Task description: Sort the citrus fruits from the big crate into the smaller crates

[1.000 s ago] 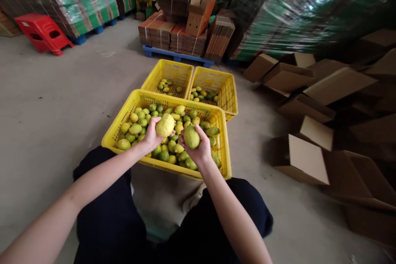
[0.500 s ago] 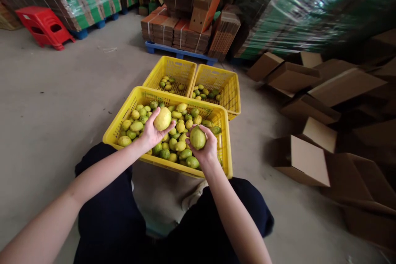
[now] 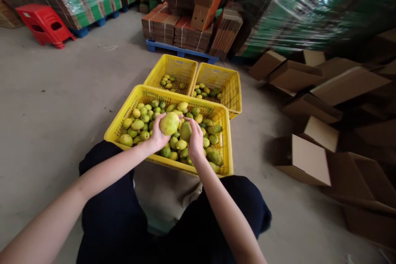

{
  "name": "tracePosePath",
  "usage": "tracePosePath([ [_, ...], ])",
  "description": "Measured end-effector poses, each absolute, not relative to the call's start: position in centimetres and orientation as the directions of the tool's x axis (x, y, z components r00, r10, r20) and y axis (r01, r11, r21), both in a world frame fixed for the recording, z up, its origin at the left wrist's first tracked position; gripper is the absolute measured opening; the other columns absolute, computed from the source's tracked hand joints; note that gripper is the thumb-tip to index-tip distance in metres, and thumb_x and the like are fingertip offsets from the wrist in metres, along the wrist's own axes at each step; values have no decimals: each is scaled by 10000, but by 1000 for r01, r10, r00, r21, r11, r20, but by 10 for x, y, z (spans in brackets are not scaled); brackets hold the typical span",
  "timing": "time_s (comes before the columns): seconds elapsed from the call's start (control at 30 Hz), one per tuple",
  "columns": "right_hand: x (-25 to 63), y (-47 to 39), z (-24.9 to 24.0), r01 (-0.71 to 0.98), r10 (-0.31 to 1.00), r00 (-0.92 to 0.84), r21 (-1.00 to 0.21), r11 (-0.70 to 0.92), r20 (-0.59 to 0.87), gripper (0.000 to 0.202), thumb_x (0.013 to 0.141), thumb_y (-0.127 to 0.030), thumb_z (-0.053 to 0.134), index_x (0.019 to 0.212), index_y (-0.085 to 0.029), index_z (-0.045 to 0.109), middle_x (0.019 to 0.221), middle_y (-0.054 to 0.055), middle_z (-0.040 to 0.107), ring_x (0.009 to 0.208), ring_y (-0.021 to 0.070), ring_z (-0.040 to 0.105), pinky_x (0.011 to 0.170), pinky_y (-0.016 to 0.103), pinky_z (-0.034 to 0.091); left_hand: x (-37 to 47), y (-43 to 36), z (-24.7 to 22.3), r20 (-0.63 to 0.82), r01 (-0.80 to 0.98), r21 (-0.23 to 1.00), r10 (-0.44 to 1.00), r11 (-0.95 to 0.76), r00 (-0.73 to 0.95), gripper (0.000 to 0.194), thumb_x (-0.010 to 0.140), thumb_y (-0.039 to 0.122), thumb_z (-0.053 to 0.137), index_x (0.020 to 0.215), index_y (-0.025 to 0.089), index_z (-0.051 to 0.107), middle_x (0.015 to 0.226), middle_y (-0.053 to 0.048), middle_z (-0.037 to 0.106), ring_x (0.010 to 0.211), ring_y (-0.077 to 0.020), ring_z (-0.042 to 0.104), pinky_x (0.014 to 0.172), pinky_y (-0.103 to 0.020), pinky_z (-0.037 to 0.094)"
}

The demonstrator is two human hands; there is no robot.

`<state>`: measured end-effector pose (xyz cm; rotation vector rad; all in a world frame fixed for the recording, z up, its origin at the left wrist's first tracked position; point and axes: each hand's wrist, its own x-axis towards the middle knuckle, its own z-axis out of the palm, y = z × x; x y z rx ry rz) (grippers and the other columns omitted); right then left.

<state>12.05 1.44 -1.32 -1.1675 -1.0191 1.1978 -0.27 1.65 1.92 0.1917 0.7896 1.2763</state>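
Note:
My left hand [image 3: 159, 135] is closed around a large yellow-green lemon [image 3: 169, 123], palm turned up. Close beside it, my right hand [image 3: 195, 138] grips a greener lemon [image 3: 186, 131], with the fingers along its right side. Both hands are above a yellow plastic crate [image 3: 227, 148] of many lemons, some yellow and some green, such as the yellow lemon [image 3: 126, 140] at its near left corner. The hands and forearms hide part of the fruit beneath them.
Two more yellow crates, a left one [image 3: 151, 75] and a right one [image 3: 236, 90], adjoin the far side, each with some lemons inside. Cardboard boxes [image 3: 311, 159] lie piled on the right. Bundled flat cartons [image 3: 161, 27] rest on a blue pallet [image 3: 182, 52]; a red stool [image 3: 46, 24] stands far left.
My hands have come closer together. My right hand has moved left and turned, its lemon now beside the left hand's. The left hand has shifted slightly right and down.

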Motion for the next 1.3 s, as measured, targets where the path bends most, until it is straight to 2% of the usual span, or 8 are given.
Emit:
tracePosePath([
  [0.27,93,5,-25,92,989,85,-989,114,122,615,737,-602,726,1208,-218,630,1325,126,566,1275,312,540,1139,486,415,16,12,15,-337,-764,617,941,189,-39,282,863,329,557,1053,168,690,1035,-56,752,1130,-239,667,955,-308,532],
  [0.43,95,1,-20,131,979,140,-983,130,148,637,761,-556,721,1280,-216,578,1411,141,512,1341,322,494,1170,510,378,13,19,20,-463,-789,456,867,413,186,402,925,438,513,1139,139,676,974,-93,763,1037,-277,708,901,-344,563],
  [0.57,94,-3,-10,122,958,124,-962,244,258,586,734,-511,760,1222,-224,608,1455,119,508,1392,315,455,1211,496,315,12,23,15,-493,-795,345,817,500,300,339,915,290,491,1147,119,670,964,-101,765,983,-261,726,909,-343,556],
  [0.73,110,3,10,-27,956,192,-972,233,224,578,777,-517,725,1258,-233,574,1195,89,680,1096,273,653,1033,472,503,4,29,6,-506,-683,389,763,619,403,226,862,175,525,1027,139,675,935,-107,755,962,-261,716,891,-374,549],
  [0.83,136,12,22,139,911,289,-955,263,293,553,779,-480,743,1240,-236,558,1137,75,683,1023,265,667,961,468,539,-6,31,9,-344,-624,680,919,385,191,287,746,123,713,1022,177,652,995,-66,741,988,-224,690,914,-338,520],
  [0.93,159,16,27,453,834,198,-803,387,514,546,742,-382,791,1220,-247,566,1197,82,652,1124,289,627,1021,503,502,-20,31,17,74,-459,886,997,-71,-12,566,573,63,860,1068,216,634,1134,-39,707,1091,-203,642,999,-311,470],
  [1.07,166,10,24,614,785,52,-639,463,618,476,786,-314,753,1228,-268,583,1182,84,606,1126,292,609,1001,530,515,-31,29,22,364,-283,900,928,-331,76,559,579,147,907,1052,214,619,1156,-70,674,1148,-229,618,1034,-356,457],
  [1.3,157,2,21,638,747,-2,-575,512,664,471,783,-301,770,1230,-297,619,1104,62,536,1046,270,604,941,500,550,-28,24,11,452,-95,892,877,-442,161,460,651,266,897,1050,227,672,1170,-75,553,1165,-243,584,944,-340,501],
])
